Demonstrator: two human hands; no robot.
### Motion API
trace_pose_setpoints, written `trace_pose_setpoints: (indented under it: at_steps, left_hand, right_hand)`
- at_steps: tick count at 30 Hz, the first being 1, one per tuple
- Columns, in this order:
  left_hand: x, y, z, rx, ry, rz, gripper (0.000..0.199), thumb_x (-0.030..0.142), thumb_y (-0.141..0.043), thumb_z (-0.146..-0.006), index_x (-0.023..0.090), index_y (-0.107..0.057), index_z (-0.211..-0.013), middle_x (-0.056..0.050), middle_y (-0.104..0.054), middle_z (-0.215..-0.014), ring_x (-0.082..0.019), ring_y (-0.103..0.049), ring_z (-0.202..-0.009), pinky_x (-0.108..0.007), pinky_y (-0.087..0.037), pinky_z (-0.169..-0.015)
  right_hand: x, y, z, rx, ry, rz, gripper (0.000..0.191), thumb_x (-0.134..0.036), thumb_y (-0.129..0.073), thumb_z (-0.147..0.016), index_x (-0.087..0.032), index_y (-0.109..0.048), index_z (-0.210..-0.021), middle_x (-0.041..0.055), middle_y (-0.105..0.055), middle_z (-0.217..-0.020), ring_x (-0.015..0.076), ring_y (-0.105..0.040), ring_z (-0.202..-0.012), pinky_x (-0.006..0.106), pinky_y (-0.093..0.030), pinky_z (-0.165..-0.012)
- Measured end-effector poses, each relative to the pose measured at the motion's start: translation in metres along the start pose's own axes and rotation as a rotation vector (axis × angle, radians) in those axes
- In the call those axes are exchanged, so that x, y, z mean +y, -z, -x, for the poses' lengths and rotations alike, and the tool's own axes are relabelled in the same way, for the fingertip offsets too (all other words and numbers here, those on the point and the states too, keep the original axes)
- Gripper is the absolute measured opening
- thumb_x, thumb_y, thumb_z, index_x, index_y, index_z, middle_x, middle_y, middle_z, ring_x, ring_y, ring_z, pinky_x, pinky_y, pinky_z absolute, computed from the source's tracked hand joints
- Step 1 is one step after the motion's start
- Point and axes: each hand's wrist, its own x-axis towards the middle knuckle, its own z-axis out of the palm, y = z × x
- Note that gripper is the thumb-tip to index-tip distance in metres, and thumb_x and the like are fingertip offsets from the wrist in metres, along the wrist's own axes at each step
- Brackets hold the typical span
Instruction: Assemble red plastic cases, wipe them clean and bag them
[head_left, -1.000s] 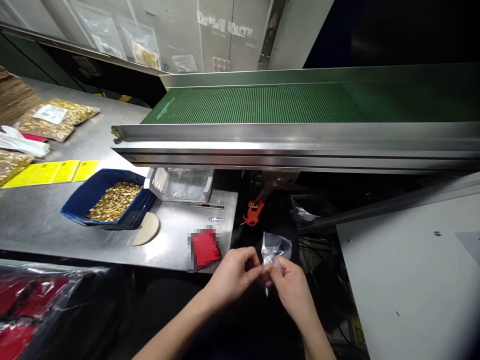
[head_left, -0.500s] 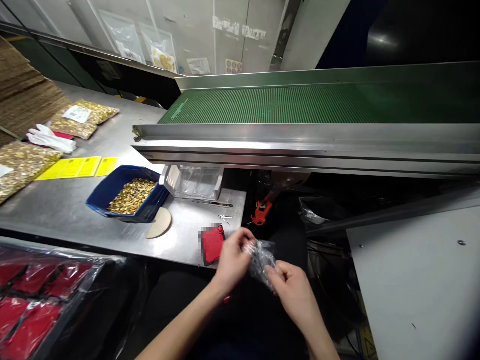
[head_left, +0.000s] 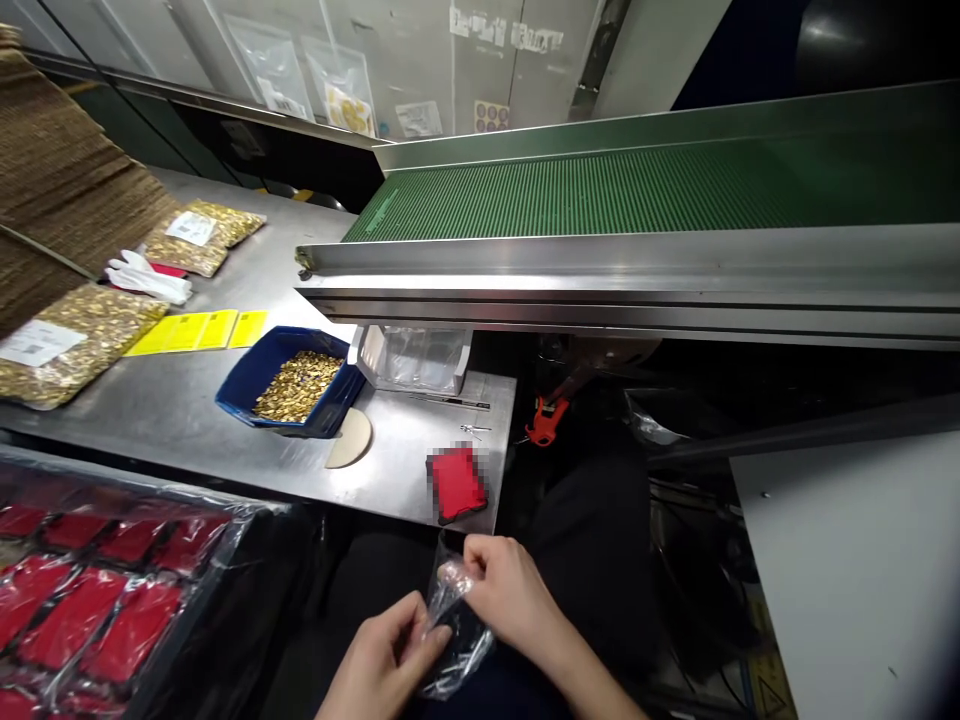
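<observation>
A crinkled clear plastic bag is stretched between both hands, low over the dark-clothed lap. On its left side, my left hand pinches the film between thumb and fingers. My right hand is closed on the bag's upper right part, near its top end. Whether anything lies inside the bag, I cannot tell. Just beyond the hands, a red item with black edges, partly blurred, rests on the metal table's corner; neither hand touches it.
A blue bin of small gold pieces stands beside a grey tray of clear bags. A round beige disc lies in front. At lower left, a lined box contains bagged red items. A green conveyor crosses behind.
Both hands have come down and left with the bag, turning it. My right hand now grips higher up, my left lower. The view has shifted, and the red item is less covered.
</observation>
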Motion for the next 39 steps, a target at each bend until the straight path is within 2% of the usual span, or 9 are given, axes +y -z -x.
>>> trace_pose_setpoints:
  at_steps: [5,7,10,14,21,25,28,32,39]
  left_hand:
    - [-0.025,0.016,0.009,0.151,0.175,0.181,0.065,0.084,-0.047,-0.085,0.021,-0.053,-0.07,0.004,-0.045,-0.058,-0.017,-0.041,-0.057,-0.027,-0.031,-0.055]
    - [-0.031,0.024,0.005,0.253,0.215,0.197,0.068,0.087,-0.048,-0.082,0.021,-0.056,-0.068,0.003,-0.049,-0.052,-0.017,-0.043,-0.053,-0.028,-0.031,-0.054]
    - [-0.038,0.034,-0.005,0.346,0.228,0.123,0.068,0.083,-0.049,-0.085,0.021,-0.051,-0.057,0.001,-0.052,-0.049,-0.018,-0.046,-0.052,-0.028,-0.032,-0.055]
    - [-0.044,0.038,-0.015,0.332,0.248,0.026,0.073,0.086,-0.045,-0.085,0.022,-0.046,-0.049,-0.002,-0.052,-0.044,-0.018,-0.046,-0.047,-0.029,-0.031,-0.053]
    - [-0.043,0.035,-0.02,0.329,0.259,-0.051,0.079,0.086,-0.041,-0.086,0.022,-0.05,-0.041,-0.005,-0.053,-0.041,-0.019,-0.048,-0.045,-0.03,-0.032,-0.053]
    - [-0.044,0.035,-0.021,0.319,0.26,-0.065,0.08,0.084,-0.038,-0.089,0.022,-0.051,-0.041,-0.005,-0.053,-0.041,-0.019,-0.047,-0.044,-0.029,-0.031,-0.052]
    - [-0.045,0.034,-0.022,0.312,0.251,-0.072,0.08,0.085,-0.038,-0.087,0.022,-0.051,-0.041,-0.005,-0.053,-0.041,-0.019,-0.047,-0.043,-0.029,-0.029,-0.05]
    - [-0.039,0.033,-0.019,0.337,0.2,-0.099,0.075,0.08,-0.04,-0.089,0.022,-0.049,-0.043,-0.002,-0.05,-0.043,-0.018,-0.046,-0.045,-0.029,-0.027,-0.05]
    - [-0.011,0.03,-0.015,0.449,0.043,-0.181,0.038,0.056,-0.056,-0.096,0.023,-0.058,-0.077,0.005,-0.053,-0.063,-0.015,-0.047,-0.058,-0.025,-0.034,-0.056]
  right_hand:
    - [0.008,-0.008,-0.007,-0.138,-0.008,-0.158,0.017,-0.028,-0.079,-0.076,-0.021,-0.064,-0.074,-0.0073,-0.059,-0.065,0.01,-0.052,-0.061,0.021,-0.033,-0.055]
    - [0.018,-0.006,-0.007,-0.146,-0.036,-0.332,0.028,-0.033,-0.087,-0.071,-0.022,-0.071,-0.091,-0.0045,-0.068,-0.079,0.012,-0.059,-0.068,0.021,-0.042,-0.061]
    - [0.029,-0.006,-0.01,-0.087,-0.098,-0.641,0.046,-0.05,-0.084,-0.077,-0.021,-0.071,-0.11,0.0042,-0.074,-0.101,0.0185,-0.069,-0.087,0.027,-0.053,-0.076]
    - [0.029,-0.023,-0.025,-0.015,-0.162,-0.881,0.058,-0.069,-0.063,-0.091,-0.021,-0.067,-0.123,0.0126,-0.072,-0.125,0.0247,-0.07,-0.113,0.038,-0.056,-0.094]
    - [0.011,-0.04,-0.041,0.192,-0.132,-1.023,0.059,-0.066,-0.073,-0.085,-0.017,-0.071,-0.119,0.0127,-0.073,-0.128,0.0263,-0.07,-0.111,0.04,-0.054,-0.101]
    - [-0.001,-0.015,-0.016,0.096,0.055,-0.805,0.044,-0.051,-0.075,-0.089,-0.019,-0.072,-0.119,0.0084,-0.078,-0.113,0.0276,-0.071,-0.106,0.037,-0.054,-0.097]
    - [-0.004,-0.001,0.01,-0.16,0.176,-0.296,0.019,-0.038,-0.069,-0.095,-0.024,-0.074,-0.107,0.0028,-0.079,-0.1,0.0251,-0.073,-0.092,0.032,-0.052,-0.082]
    - [0.005,-0.007,0.033,-0.262,0.152,0.343,0.004,-0.027,-0.071,-0.092,-0.024,-0.07,-0.093,0.0023,-0.08,-0.091,0.0254,-0.075,-0.083,0.028,-0.041,-0.069]
    - [0.008,-0.02,0.038,-0.288,0.197,0.504,0.01,-0.029,-0.068,-0.095,-0.023,-0.068,-0.102,0.0044,-0.08,-0.095,0.0261,-0.076,-0.084,0.03,-0.033,-0.064]
